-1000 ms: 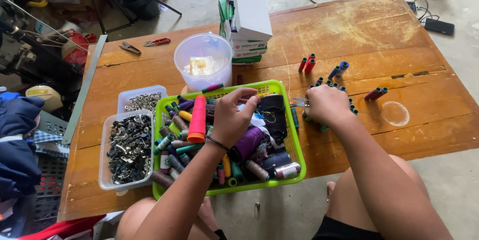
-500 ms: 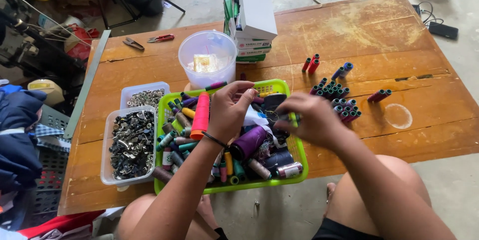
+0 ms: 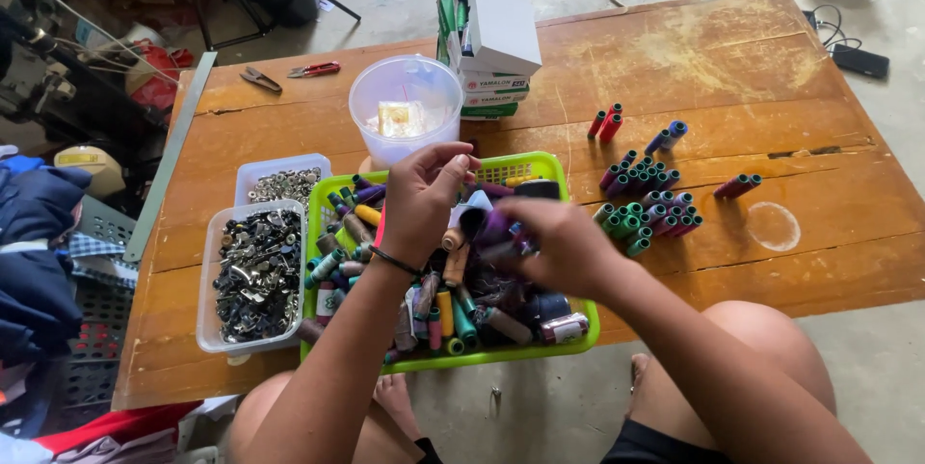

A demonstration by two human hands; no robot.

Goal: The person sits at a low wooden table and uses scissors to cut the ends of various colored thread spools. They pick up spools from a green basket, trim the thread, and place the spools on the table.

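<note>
**Head view: both hands over the green spool tray**

Head view shows your two hands meeting above the green tray [image 3: 540, 167] at centre frame, which rests on the wooden table [image 3: 732, 50].

**Risks**

- The tray is packed with loose thread spools [image 3: 453, 315] lying across one another. Pulling one out of the pile could drag its neighbours over the low rim.
- The sorted spool cluster [image 3: 647, 206] stands upright just right of the tray. A sweep of your right forearm would likely topple it.
- The clear round tub [image 3: 406, 107] sits directly behind the tray, at upper centre. A quick lift of your left hand could strike its wall.
- The two clear bins of metal hardware [image 3: 258, 271] touch the tray's left side. A shove on the tray would shift them.

**Grip state**

- Left hand [image 3: 419, 202]: fingers curled and pinched together at the tips. A reddish object shows behind the palm, but you cannot tell from this view whether the hand grips it.
- Right hand [image 3: 559, 244]: fingers closed around a dark purple spool [image 3: 496, 231], held just above the tray contents, close to the left fingertips.
</note>
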